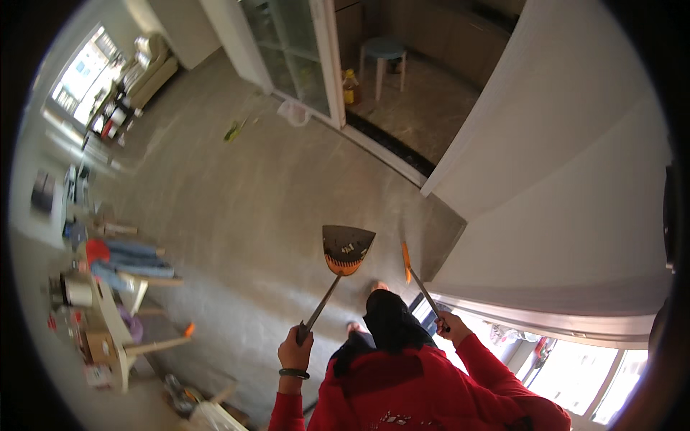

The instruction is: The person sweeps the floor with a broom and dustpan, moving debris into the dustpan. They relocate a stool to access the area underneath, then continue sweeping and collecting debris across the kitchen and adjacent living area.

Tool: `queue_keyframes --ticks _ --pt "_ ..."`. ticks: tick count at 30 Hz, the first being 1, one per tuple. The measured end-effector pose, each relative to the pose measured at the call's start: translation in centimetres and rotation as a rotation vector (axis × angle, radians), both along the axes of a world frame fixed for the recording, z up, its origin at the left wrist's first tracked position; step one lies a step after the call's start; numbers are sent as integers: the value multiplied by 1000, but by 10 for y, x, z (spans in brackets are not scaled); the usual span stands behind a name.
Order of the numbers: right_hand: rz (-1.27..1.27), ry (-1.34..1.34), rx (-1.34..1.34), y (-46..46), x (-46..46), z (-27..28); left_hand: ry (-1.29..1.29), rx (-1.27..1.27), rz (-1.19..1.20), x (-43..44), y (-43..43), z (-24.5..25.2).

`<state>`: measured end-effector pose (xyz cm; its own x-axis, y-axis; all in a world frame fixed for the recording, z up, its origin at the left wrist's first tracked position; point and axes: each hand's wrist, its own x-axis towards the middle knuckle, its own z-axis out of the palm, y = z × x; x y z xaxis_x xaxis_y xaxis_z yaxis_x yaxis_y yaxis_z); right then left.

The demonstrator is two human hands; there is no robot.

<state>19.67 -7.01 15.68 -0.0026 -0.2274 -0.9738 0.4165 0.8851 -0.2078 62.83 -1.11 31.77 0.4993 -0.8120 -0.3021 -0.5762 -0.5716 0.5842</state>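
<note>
My left hand (295, 347) grips the long handle of a dustpan (347, 242), whose dark pan has an orange toothed edge on the handle side. Several pale scraps (347, 248) lie in the pan. In my right hand (452, 327) is the grey handle of a broom (406, 261) with an orange head. The broom head is to the right of the dustpan, apart from it, near the corner of the wall. Whether either tool touches the floor I cannot tell. Part of my feet shows between the two handles.
A green scrap (233, 131) and a white plastic bag (294, 112) lie on the floor ahead. Beyond the sliding door (291, 51) stand a stool (383, 49) and an oil bottle (351, 89). Chairs (132, 345), one with jeans (135, 257) on it, are at left. A white wall (544, 161) bounds the right.
</note>
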Motion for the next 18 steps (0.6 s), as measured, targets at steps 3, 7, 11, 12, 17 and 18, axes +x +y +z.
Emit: queue_keyframes --ticks 3,7,11,12,17,18 --pt "-97 -78 -5 -52 30 0 2 -41 -56 19 -78 -3" --pt "-68 -244 -307 -145 56 14 55 -14 -11 37 -176 1" --pt "-238 -262 -259 -250 79 36 135 -54 -9 49 -275 16" --pt "-215 -263 -285 -271 80 42 139 -47 -17 50 -301 18" --pt "-247 -262 -261 -377 83 39 121 -51 -99 54 -426 21" --pt "-235 -141 -26 -408 87 32 81 -40 -127 55 -454 23"
